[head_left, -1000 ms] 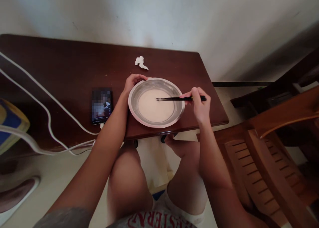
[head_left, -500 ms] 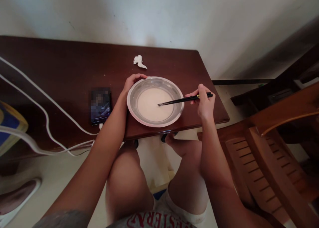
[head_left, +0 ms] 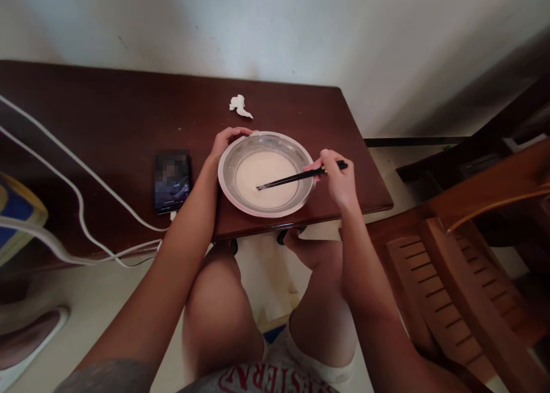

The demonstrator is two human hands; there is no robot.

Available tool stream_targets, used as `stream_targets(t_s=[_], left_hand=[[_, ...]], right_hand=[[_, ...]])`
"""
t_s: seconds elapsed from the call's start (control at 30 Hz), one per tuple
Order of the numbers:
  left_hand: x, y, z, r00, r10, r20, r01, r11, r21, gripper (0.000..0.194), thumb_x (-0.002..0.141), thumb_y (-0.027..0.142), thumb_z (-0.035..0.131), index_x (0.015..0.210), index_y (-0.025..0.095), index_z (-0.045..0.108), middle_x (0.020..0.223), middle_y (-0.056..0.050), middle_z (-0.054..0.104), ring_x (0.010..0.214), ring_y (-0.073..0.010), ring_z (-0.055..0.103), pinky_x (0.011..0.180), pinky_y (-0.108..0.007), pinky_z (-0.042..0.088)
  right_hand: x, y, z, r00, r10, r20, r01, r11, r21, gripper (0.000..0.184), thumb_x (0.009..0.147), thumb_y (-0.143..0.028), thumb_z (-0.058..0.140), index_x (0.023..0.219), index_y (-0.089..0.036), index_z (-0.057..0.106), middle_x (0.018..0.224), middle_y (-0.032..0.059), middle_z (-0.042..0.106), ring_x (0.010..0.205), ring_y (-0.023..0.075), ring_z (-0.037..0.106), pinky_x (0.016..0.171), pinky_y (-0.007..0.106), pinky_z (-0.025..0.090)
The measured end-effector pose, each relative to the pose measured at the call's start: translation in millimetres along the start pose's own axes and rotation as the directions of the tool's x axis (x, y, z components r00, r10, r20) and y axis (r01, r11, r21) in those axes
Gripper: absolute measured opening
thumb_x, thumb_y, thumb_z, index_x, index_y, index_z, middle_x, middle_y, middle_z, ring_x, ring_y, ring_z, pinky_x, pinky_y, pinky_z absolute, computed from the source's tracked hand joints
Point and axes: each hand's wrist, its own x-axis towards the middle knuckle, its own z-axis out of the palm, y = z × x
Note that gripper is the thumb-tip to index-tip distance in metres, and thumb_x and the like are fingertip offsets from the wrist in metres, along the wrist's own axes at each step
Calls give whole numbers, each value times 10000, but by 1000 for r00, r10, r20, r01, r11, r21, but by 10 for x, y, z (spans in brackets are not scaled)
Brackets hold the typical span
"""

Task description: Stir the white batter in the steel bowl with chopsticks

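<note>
A round metal bowl (head_left: 230, 201) stands near the front edge of the dark table, part filled with a milky white liquid (head_left: 270, 175). Around its far left rim curls my left hand (head_left: 226, 141), with the fingertips on the edge. My right hand (head_left: 337, 175), to the right of the bowl, is closed on black chopsticks (head_left: 296, 177). Their wet tips reach into the white liquid, left of its middle. The chopsticks lie close together and slope down to the left.
A crumpled white tissue (head_left: 240, 106) lies behind the bowl. To the left are a phone (head_left: 172, 182) and white cables (head_left: 81, 209). The dark wooden table (head_left: 94, 106) meets the wall (head_left: 275, 26). A slatted wooden chair (head_left: 433, 278) stands at the right.
My right hand has moved left, carrying the chopsticks, and their tips have shifted left and slightly nearer me in the liquid. My left hand stays on the bowl's rim.
</note>
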Motion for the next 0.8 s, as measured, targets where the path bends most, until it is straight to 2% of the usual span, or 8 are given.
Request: stream_targets(t_s=[0.07, 0.1, 0.27, 0.33, 0.47, 0.53, 0.67, 0.8], left_hand=[[-3, -1, -11, 1000, 6, 25, -6, 1000, -7, 215, 718, 322, 525, 743, 198, 700, 982, -68, 762, 1081, -283, 650, 1046, -403, 431], [-6, 1, -14, 999, 7, 36, -6, 1000, -12, 218, 716, 325, 522, 740, 201, 699, 985, -70, 763, 1092, -290, 648, 1048, -408, 432], [-13, 14, -17, 998, 34, 54, -33, 999, -18, 211, 698, 242, 475, 679, 192, 679, 988, -66, 767, 1084, -268, 659, 1066, -409, 424], [-4, 12, -21, 996, 54, 66, -53, 998, -15, 208, 669, 190, 463, 646, 184, 669, 987, -64, 768, 1065, -247, 665, 1081, -396, 411], [4, 8, -31, 994, 62, 87, -60, 998, -21, 221, 652, 163, 459, 634, 193, 677, 972, -54, 771, 1058, -242, 664, 1099, -408, 397], [-3, 17, -27, 994, 63, 85, -62, 998, -12, 223, 662, 164, 458, 631, 198, 677, 971, -55, 771, 1076, -240, 655, 1096, -403, 403], [-13, 40, -15, 995, 54, 79, -56, 998, 27, 195, 666, 161, 471, 616, 184, 658, 978, -71, 768, 1080, -237, 648, 1091, -389, 399], [14, 29, -30, 992, 68, 105, -70, 998, 11, 177, 655, 173, 490, 617, 179, 663, 956, -76, 767, 1072, -253, 651, 1083, -388, 390]], right_hand=[[-8, -8, 42, 996, -28, 81, 31, 999, -32, 395, 839, -532, 567, 624, -207, 633, 618, -6, 697, 500, 82, 563, 534, 244, 483], [-8, -12, 51, 996, -49, 76, 53, 998, -46, 389, 839, -531, 566, 634, -208, 637, 634, -7, 701, 522, 83, 573, 554, 245, 487], [0, -31, 12, 987, -66, -147, 62, 997, -38, 456, 852, -560, 523, 570, -206, 583, 554, -14, 656, 448, 75, 507, 483, 245, 413], [-11, -41, 26, 992, -60, -115, 58, 998, -27, 468, 863, -549, 512, 550, -207, 575, 525, -13, 641, 437, 77, 489, 474, 247, 397], [-28, -54, 90, 996, -63, 57, 67, 995, -70, 397, 861, -508, 546, 606, -213, 618, 614, -7, 689, 536, 90, 555, 581, 256, 462], [-16, -52, 85, 996, -84, 13, 85, 993, -85, 388, 855, -507, 558, 610, -212, 613, 626, -7, 693, 554, 91, 564, 597, 257, 461], [4, -50, 33, 989, -75, -131, 70, 996, -47, 449, 865, -520, 531, 547, -205, 568, 530, -11, 645, 465, 83, 500, 512, 256, 403], [-16, -55, 64, 998, -59, 31, 61, 995, -75, 423, 877, -493, 528, 575, -209, 613, 567, -10, 671, 506, 88, 530, 548, 252, 433]])
